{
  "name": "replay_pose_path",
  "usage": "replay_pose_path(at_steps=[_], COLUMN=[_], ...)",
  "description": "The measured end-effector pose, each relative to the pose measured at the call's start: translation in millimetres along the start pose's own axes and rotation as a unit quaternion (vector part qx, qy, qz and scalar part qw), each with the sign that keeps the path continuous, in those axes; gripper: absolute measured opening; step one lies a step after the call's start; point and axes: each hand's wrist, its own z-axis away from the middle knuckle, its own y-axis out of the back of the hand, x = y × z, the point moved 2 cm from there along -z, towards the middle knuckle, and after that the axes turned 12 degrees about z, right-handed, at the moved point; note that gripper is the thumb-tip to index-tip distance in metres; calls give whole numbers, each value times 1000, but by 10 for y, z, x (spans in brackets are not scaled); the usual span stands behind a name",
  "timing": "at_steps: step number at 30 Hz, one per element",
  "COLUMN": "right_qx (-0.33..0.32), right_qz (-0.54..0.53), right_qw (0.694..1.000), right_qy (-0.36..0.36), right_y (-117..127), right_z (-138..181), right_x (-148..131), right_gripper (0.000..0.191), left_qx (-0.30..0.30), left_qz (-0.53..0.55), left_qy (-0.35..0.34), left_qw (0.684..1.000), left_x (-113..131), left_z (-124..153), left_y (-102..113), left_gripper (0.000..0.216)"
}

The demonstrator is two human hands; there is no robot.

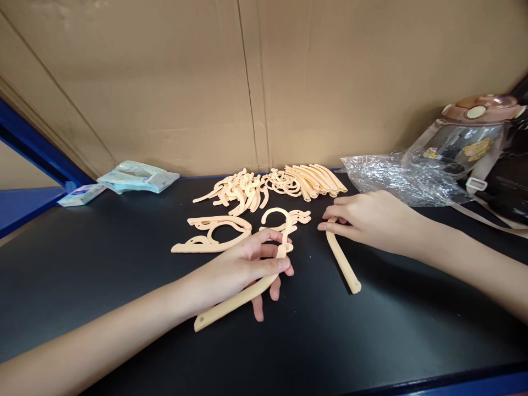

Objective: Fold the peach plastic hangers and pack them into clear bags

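My left hand [256,261] pinches a cream plastic hanger arm [237,301] near its upper end, where a curved hanger hook [275,212] stands up from the joint. The arm slants down to the left, with a small hole at its low end. To the right, my right hand [358,220] has its thumb and fingers closed on the top of a second hanger arm [343,261], whose lower end points toward me just over the black table. Behind my left hand lie a folded hanger [214,234] and a few small wavy pieces [300,217], partly covered by the hook and fingers.
At the back of the black table [124,264] are heaped short curved pieces [245,190], a pile of hooks [284,182] and stacked hanger arms [317,180]. A tissue pack [138,177] lies left. Clear plastic wrap [404,179] and a strapped water bottle [466,146] stand right, before a cardboard wall [185,82].
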Motion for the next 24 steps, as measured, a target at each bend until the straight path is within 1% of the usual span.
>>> replay_pose_path(at_steps=[3, 6, 8, 9, 10, 13, 14, 15, 17, 20, 21, 22, 24], right_qx=[-11, -21, -24, -23, -22, -17, -15, -13, 4, 57, 64, 61, 31], right_qz=[-9, -38, -96, -143, -199, -356, -388, -407, -417, -392, -381, -373, -368], right_qw=[1000, 998, 994, 989, 979, 934, 921, 913, 909, 918, 922, 925, 929], right_qy=[-20, -41, -39, -35, -31, -23, -25, -25, -18, 17, 25, 29, 26], right_y=[10, 15, 14, 17, 23, 71, 93, 114, 149, 158, 143, 119, 58], right_z=[32, 73, 93, 99, 102, 92, 84, 76, 61, 60, 68, 80, 109], right_x=[-15, -23, -36, -48, -65, -146, -181, -217, -289, -384, -410, -431, -461], right_gripper=[37, 25, 13, 7, 5, 24, 24, 20, 12, 13, 14, 14, 17], left_qx=[-2, 3, 2, 2, 2, 7, 8, 9, 13, 24, 25, 24, 17], left_qz=[5, 12, 17, 20, 23, 30, 33, 35, 37, 46, 49, 52, 54], left_qy=[1, 1, 0, 1, 4, 12, 11, 9, 4, -1, -1, -1, 6], left_qw=[1000, 1000, 1000, 1000, 1000, 999, 999, 999, 999, 999, 998, 998, 998], left_x=[4, 3, 6, 8, 11, 22, 26, 29, 32, 33, 32, 31, 26], left_z=[7, 13, 15, 15, 16, 19, 21, 23, 26, 23, 20, 15, 3], left_y=[-5, -5, -3, -2, -1, -4, -7, -12, -19, -18, -14, -10, -2], left_gripper=[25, 26, 25, 24, 22, 20, 21, 19, 16, 16, 16, 16, 15])
